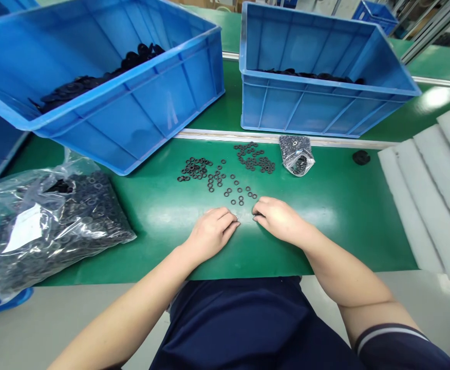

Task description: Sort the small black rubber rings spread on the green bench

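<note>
Small black rubber rings [217, 177] lie scattered in loose clumps on the green workbench [317, 241], just beyond my hands. My left hand [211, 234] and my right hand [281, 220] rest on the bench with curled fingertips almost meeting at the middle. A tiny pale speck [237, 217] shows at my left fingertips, too small to name. The nearest rings lie a short way past my fingertips. Whatever my fingers may hold is hidden. A small clear zip bag of black rings [296, 155] stands beyond the scattered rings.
Two blue plastic crates [317, 108] [132, 110] holding black parts stand at the back. A large clear bag of black rings [51, 226] lies at left. White foam sheets [429, 195] lie at right, and a black round piece [361, 157] sits near them.
</note>
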{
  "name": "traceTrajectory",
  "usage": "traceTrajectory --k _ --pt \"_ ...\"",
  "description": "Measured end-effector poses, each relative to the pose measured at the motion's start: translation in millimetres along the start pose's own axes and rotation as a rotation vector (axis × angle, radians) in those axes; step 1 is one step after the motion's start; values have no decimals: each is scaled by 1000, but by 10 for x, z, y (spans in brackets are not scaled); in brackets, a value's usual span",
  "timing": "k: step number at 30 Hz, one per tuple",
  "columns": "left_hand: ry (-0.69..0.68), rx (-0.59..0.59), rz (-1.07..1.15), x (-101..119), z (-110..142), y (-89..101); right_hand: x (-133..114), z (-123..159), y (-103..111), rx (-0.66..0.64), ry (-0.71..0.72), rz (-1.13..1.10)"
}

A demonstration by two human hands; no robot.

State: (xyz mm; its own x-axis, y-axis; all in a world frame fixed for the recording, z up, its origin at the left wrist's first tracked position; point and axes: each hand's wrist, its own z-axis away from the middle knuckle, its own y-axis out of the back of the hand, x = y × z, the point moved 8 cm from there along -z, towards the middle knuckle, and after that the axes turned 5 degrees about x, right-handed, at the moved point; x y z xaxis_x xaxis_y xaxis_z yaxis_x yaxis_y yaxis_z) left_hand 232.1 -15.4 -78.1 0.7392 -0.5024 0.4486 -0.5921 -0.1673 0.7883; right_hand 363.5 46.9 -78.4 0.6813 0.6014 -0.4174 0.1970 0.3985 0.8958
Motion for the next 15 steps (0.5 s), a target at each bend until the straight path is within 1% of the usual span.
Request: traceTrajectory --k 3,6,9,12,15 --pt "18 20 15 -47 0 12 53 -17 28 32 -28 -9" --pt "80 77 34 -134 33 83 92 -8 70 63 -35 -42" --pt "137 120 73 -198 86 145 95 11 96 59 -25 -75" --pt "152 123 104 -209 118 161 87 9 99 53 -23 -72" --pt "143 101 90 -207 129 136 73 -17 80 62 -24 -49"
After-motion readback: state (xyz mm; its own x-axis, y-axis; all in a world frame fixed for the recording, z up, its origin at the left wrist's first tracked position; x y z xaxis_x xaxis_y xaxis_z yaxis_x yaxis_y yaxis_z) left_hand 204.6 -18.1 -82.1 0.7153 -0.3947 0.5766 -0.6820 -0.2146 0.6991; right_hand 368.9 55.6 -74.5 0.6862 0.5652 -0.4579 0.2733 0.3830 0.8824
